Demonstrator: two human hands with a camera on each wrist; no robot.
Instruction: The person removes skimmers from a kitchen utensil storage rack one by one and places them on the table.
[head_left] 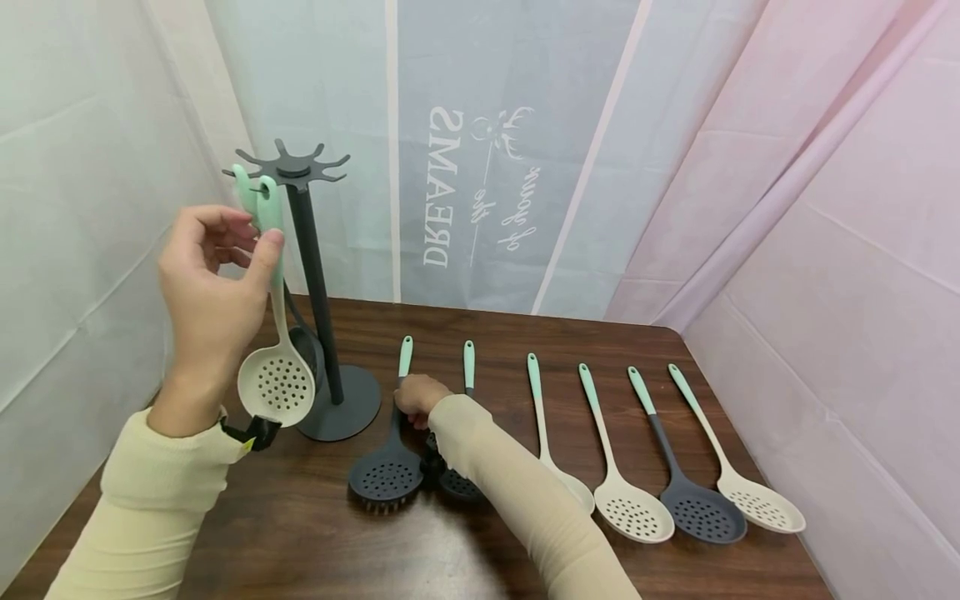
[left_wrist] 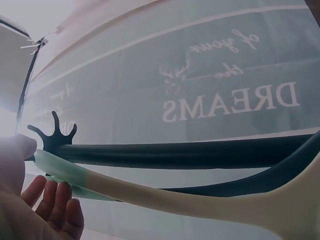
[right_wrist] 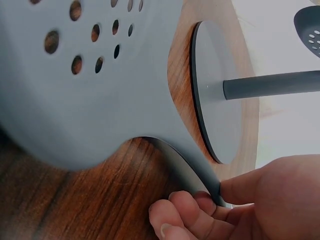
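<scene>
My left hand [head_left: 217,283] pinches the mint-green handle of a cream skimmer [head_left: 276,385], thumb in front. Its handle's hole is at a hook of a dark grey utensil stand [head_left: 315,292]. Behind it hangs another mint-handled utensil with a dark grey head [head_left: 306,354], partly hidden. Low on the table, my right hand [head_left: 422,400] pinches the grey neck of a pasta server [head_left: 386,477] with holes and short prongs; the right wrist view shows thumb and fingers around that neck [right_wrist: 200,170]. A second dark grey perforated utensil [head_left: 459,485] lies partly under the right forearm.
To the right, several mint-handled utensils lie in a row, including a cream skimmer [head_left: 636,510], a dark grey one [head_left: 703,510] and another cream one [head_left: 761,504]. The wooden table [head_left: 300,533] meets a printed curtain [head_left: 480,208] behind. The stand's round base [head_left: 360,404] is left of the pasta server.
</scene>
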